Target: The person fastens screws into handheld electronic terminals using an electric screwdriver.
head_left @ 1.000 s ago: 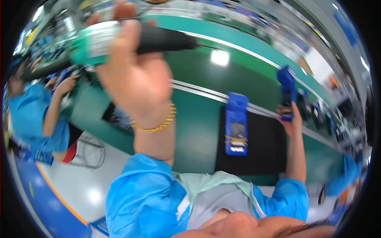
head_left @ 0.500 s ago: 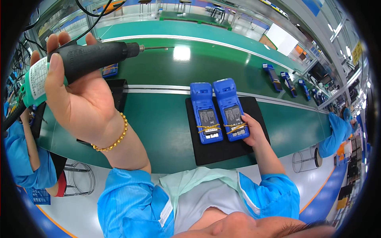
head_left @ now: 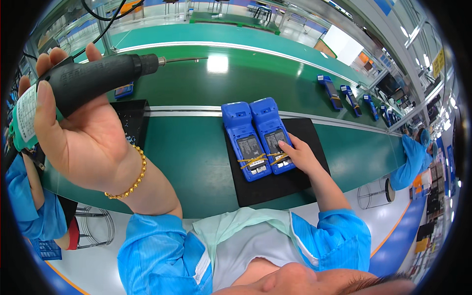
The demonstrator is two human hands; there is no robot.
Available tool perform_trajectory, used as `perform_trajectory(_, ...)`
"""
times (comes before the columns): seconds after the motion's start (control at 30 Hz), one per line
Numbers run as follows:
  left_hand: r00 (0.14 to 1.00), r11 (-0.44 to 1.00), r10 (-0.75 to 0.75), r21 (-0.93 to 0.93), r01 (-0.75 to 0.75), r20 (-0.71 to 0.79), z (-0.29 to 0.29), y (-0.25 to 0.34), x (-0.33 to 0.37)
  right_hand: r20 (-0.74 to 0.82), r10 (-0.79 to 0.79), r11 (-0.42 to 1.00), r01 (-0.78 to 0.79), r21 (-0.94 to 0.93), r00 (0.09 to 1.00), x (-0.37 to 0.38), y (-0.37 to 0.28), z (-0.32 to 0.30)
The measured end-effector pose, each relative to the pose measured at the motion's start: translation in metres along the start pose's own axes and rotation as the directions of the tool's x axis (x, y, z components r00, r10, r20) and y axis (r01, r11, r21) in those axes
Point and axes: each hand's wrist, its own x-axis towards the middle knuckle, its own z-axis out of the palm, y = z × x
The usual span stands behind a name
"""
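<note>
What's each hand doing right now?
Left hand: closed around the black electric screwdriver.
Right hand: open, fingertips on the right blue handheld device.

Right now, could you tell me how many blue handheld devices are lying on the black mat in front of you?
2: left device and right device lie side by side on the black mat; the right hand touches the right one.

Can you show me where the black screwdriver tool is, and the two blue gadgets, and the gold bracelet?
electric screwdriver (head_left: 96, 78), head view, on its black body.
two blue handheld devices (head_left: 259, 136), head view, where they meet side by side.
gold bead bracelet (head_left: 132, 179), head view, on the beads at the wrist.
</note>
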Motion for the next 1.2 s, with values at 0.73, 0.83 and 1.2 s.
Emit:
perform_trajectory(0.73, 0.998, 0.997, -0.022, 0.074, 0.027, -0.066, -0.002, -0.018, -0.005, -0.592, -0.401, 0.694, -0.190, -0.695, 0.699, 0.123, 0.074, -0.099)
perform_trajectory(0.83, 0.996, 0.998, -0.044, 0.051, 0.048, -0.074, 0.000, -0.026, -0.010, -0.724, -0.327, 0.705, -0.354, -0.615, 0.607, 0.161, 0.120, -0.138)
perform_trajectory(1.2, 0.983, 0.986, -0.159, 0.031, 0.162, -0.088, 0.008, -0.045, -0.029, -0.890, -0.154, 0.558, -0.706, -0.436, 0.428, 0.198, 0.191, -0.204)
